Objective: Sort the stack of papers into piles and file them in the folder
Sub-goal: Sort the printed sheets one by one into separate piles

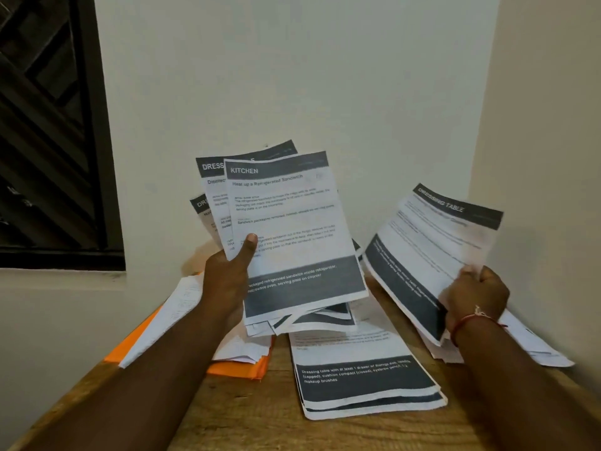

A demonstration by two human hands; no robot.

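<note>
Fanned stack of papers [286, 242] held up off the bench, upright, tilted slightly clockwise. Front sheet header reads "KITCHEN", title "Heat up a Refrigerated Sandwich". Sheets behind it peek out at upper left with "DRESS..." headers. Left hand [227, 278] clamps the stack at its lower left edge, thumb pressed on the front sheet, fingers hidden behind.

Right hand [473, 296] is closed on a single "DRESSING TABLE" sheet [432, 252], pinching its right lower edge. Sheet is in the air, angled hard to the right, blurred. Red thread bracelet [468, 322] on that wrist.

Below, on the wooden bench [247, 415]: a flat pile of dressing table sheets [364, 375] in the middle, dark footer band toward the viewer, partly under the held stack. Left of it, an orange folder [237, 369] lying flat with loose white sheets [182, 317] on top, printed side not readable. Another pile of white sheets [533, 343] at far right, mostly hidden behind the right forearm.

Bench sits in a corner of pale walls. Dark window with a slatted grille [48, 125] at upper left.
</note>
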